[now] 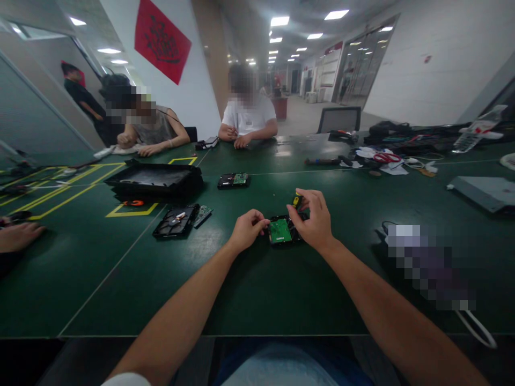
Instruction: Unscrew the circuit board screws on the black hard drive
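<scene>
A hard drive [280, 229] with a green circuit board lies flat on the green table in front of me. My left hand [250, 229] is closed at its left edge, thumb and fingertips pinching the side. Above the drive's right part, my right hand [314, 219] grips a small screwdriver [297, 200] by its yellow and black handle. The screwdriver's tip is hidden behind my fingers, so I cannot tell whether it touches a screw. My right hand also covers the drive's right end.
To the left are a black fan unit [176, 221], a loose circuit board [202, 215] and stacked black trays [155, 179]. Another drive [234, 180] lies farther back. On the right are a grey metal box [485, 193], a blurred pouch [428, 265] and a bottle [478, 128]. Co-workers sit opposite.
</scene>
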A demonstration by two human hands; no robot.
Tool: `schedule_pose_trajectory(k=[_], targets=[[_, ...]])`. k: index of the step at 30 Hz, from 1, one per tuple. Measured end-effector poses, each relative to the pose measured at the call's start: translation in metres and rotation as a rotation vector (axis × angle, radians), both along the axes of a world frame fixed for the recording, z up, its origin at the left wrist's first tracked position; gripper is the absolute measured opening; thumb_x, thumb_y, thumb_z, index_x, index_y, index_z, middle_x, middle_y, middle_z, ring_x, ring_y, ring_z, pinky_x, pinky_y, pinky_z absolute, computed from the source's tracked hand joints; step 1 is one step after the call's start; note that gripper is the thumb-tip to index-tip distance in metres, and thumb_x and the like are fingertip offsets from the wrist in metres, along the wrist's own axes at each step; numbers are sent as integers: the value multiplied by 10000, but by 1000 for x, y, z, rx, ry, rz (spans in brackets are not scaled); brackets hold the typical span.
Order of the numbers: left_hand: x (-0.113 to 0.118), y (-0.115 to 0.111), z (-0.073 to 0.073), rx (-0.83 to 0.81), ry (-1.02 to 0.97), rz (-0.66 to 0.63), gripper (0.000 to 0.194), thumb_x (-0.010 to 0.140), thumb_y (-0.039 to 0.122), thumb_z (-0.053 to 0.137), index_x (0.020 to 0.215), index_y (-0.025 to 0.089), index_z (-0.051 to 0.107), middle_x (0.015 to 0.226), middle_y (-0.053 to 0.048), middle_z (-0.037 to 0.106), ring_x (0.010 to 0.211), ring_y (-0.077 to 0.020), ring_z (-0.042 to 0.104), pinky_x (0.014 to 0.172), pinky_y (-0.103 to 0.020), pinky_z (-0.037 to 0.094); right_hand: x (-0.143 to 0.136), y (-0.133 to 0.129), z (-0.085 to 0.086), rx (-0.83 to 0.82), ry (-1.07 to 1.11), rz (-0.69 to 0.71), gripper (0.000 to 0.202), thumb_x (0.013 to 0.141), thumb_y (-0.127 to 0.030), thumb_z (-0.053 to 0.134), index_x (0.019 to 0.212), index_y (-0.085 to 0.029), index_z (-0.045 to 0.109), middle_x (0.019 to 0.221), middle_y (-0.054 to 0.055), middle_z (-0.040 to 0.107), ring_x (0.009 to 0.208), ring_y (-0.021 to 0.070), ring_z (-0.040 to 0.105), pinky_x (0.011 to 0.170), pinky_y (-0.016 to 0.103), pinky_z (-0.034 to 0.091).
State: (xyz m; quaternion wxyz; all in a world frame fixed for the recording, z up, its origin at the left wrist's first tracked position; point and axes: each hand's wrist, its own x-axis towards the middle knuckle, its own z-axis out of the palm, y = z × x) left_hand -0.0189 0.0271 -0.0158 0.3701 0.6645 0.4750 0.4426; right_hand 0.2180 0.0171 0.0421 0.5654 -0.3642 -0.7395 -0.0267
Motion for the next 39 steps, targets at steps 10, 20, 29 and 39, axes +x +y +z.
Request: schedule_pose_trajectory(k=[10, 20, 29, 39], targets=[[1, -7, 13, 157, 223, 70, 298, 993, 504, 593, 991, 223, 692, 794, -21, 691, 696, -187, 645, 669, -298, 503, 0, 1, -1, -23, 24, 3, 456, 952, -268, 649, 1389, -284, 519, 1259, 114, 589, 940, 232, 676, 792, 442, 655], [-4, -19, 25, 216, 463, -255, 810, 750, 600, 866, 1443, 295, 578, 1495, -162, 507, 1409, -396, 476, 1173, -576, 400, 2, 3, -4, -39, 21, 2, 455, 964, -258, 622, 1400, -274, 493, 1267, 117, 603, 1008, 256, 674, 822, 460, 646], [-5, -17, 21, 238, 543, -320, 683, 730, 518, 914, 1358, 367, 691, 1578, -126, 470, 1445, -433, 441, 1183, -635, 354, 2, 4, -4, -37, 24, 10, 461, 957, -260, 624, 1399, -270, 495, 1294, 129, 590, 1005, 251, 679, 819, 453, 657], [-5, -11, 13, 310, 570, -273, 595, 796, 503, 866, 1352, 360, 708, 1564, -128, 493, 1392, -411, 503, 1163, -616, 367, 2, 5, -5, -34, 5, -11, 469, 951, -268, 646, 1400, -277, 511, 1289, 121, 610, 968, 239, 689, 797, 438, 661]])
